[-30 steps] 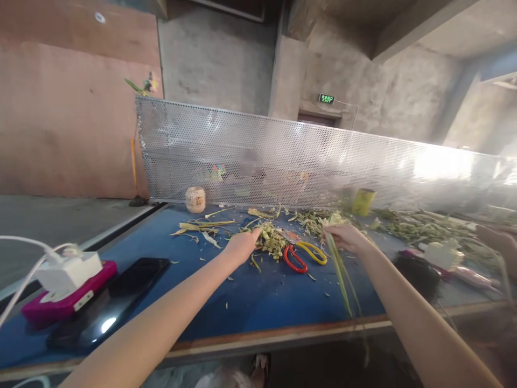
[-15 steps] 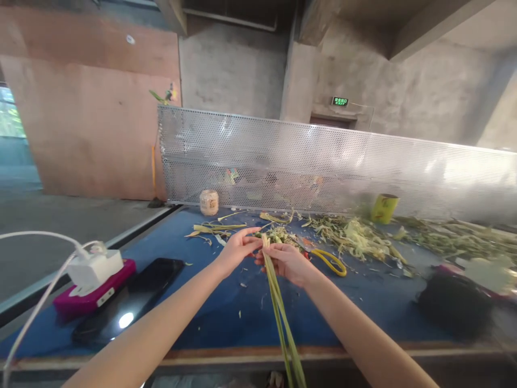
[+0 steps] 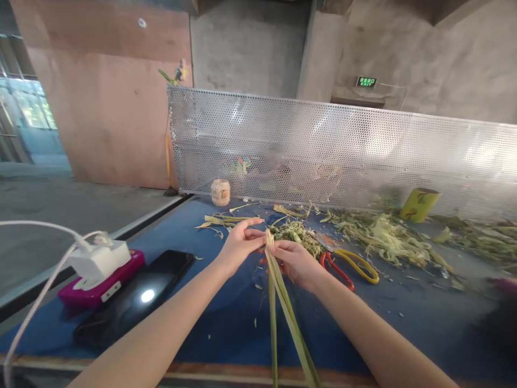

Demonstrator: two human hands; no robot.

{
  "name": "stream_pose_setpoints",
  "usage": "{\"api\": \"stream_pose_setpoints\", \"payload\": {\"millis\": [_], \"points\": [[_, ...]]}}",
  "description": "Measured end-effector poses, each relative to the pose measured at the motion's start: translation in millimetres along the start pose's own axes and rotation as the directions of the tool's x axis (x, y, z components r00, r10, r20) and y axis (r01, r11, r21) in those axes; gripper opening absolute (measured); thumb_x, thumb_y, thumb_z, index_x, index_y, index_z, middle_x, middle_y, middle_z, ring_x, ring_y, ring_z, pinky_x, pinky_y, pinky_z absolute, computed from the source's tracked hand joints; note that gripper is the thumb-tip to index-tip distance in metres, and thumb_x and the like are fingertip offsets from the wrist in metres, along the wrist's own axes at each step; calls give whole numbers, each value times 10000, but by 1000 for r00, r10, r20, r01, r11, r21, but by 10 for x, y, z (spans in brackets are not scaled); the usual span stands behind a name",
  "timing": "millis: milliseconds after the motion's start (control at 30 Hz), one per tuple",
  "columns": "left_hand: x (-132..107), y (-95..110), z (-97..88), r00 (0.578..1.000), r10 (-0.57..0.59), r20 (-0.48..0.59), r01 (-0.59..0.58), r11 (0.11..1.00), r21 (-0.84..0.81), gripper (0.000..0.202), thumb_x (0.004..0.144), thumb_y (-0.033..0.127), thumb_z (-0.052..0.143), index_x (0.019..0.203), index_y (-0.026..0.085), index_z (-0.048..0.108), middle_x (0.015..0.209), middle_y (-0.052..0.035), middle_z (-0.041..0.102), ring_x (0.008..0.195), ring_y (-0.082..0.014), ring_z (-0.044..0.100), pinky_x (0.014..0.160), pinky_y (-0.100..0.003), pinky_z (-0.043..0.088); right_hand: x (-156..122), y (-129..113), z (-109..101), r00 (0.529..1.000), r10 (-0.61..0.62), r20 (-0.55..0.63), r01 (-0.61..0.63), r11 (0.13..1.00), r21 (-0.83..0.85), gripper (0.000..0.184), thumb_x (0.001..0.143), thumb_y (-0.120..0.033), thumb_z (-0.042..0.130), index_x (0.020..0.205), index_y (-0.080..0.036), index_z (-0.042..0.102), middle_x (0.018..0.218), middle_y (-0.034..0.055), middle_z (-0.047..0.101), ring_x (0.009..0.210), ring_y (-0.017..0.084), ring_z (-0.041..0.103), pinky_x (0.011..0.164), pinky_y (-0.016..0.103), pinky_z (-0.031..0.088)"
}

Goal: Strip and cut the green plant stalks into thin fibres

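Note:
A bundle of long green plant strips [image 3: 284, 302] hangs from between my hands down over the table's front edge, its pale, folded top end held up. My left hand [image 3: 241, 243] pinches that top end from the left, index finger stretched out beyond it. From the right, my right hand [image 3: 297, 261] closes thumb and fingers around the strips just below the top; some of its fingertips are hidden behind them. Scissors [image 3: 343, 264] with one red and one yellow handle lie right of my right hand. Behind them is a small heap of green plant scraps [image 3: 297, 231].
A black phone [image 3: 137, 296] and a magenta power strip [image 3: 100, 277] with a white charger lie at left. A jar [image 3: 221, 192] stands before the perforated metal screen [image 3: 258, 143]. Loose plant fibres [image 3: 388, 240] and a yellow-green can [image 3: 419, 205] are at right, on the blue table [image 3: 226, 328].
The view has swung left and slightly down, so things sit further right. Both hands keep hold of the strips, whose hanging ends have spread further apart. The red scissor handle shows more fully.

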State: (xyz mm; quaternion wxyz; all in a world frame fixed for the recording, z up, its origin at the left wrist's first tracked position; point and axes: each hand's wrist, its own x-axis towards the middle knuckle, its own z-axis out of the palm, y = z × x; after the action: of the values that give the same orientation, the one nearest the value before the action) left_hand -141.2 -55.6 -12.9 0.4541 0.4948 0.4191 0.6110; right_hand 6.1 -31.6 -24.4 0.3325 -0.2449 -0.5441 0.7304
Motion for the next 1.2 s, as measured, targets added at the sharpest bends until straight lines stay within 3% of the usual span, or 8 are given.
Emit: {"api": "stream_pose_setpoints", "payload": {"millis": [367, 600, 833, 1067, 1200], "points": [[-58, 53, 56, 1000, 25, -7, -26, 1000, -18, 438, 599, 148, 634, 1017, 138, 504, 652, -8, 624, 514, -99, 534, 484, -228, 402, -41, -92, 15, 999, -21, -50, 18, 997, -75, 275, 595, -405, 676, 705, -166, 595, 684, 22, 647, 596, 146, 621, 482, 210, 450], [-50, 0, 53, 1000, 13, -1, -13, 1000, -13, 440, 599, 154, 636, 1015, 134, 495, 646, 5, 616, 439, -80, 505, 476, -240, 408, -38, -96, 13, 991, -42, -128, 5, 959, -282, 307, 587, -468, 644, 636, -172, 580, 590, -9, 599, 528, 115, 559, 482, 210, 399], [-38, -23, 53, 997, -31, -75, 26, 998, -62, 425, 583, 156, 661, 978, 125, 507, 638, -4, 619, 490, -96, 537, 487, -238, 427, -42, -87, 17, 956, -275, -101, 179, 822, -540, 353, 650, -483, 577, 520, -174, 466, 467, -57, 404, 430, 65, 355, 438, 201, 279], [-38, -13, 63, 999, -27, -40, 21, 988, -155, 410, 601, 165, 659, 980, 114, 512, 649, -11, 617, 542, -103, 547, 490, -227, 429, -13, -62, -10, 960, -257, -116, 161, 838, -522, 332, 655, -468, 552, 530, -175, 457, 463, -57, 389, 420, 66, 342, 430, 206, 256], [-69, 18, 75, 1000, -6, -7, 5, 990, -140, 444, 623, 205, 662, 1029, 126, 501, 676, -10, 627, 590, -107, 565, 535, -231, 449, -17, -74, -3, 953, -278, -117, 164, 802, -574, 283, 679, -420, 537, 601, -148, 556, 517, -37, 452, 457, 67, 353, 448, 204, 257]]}}
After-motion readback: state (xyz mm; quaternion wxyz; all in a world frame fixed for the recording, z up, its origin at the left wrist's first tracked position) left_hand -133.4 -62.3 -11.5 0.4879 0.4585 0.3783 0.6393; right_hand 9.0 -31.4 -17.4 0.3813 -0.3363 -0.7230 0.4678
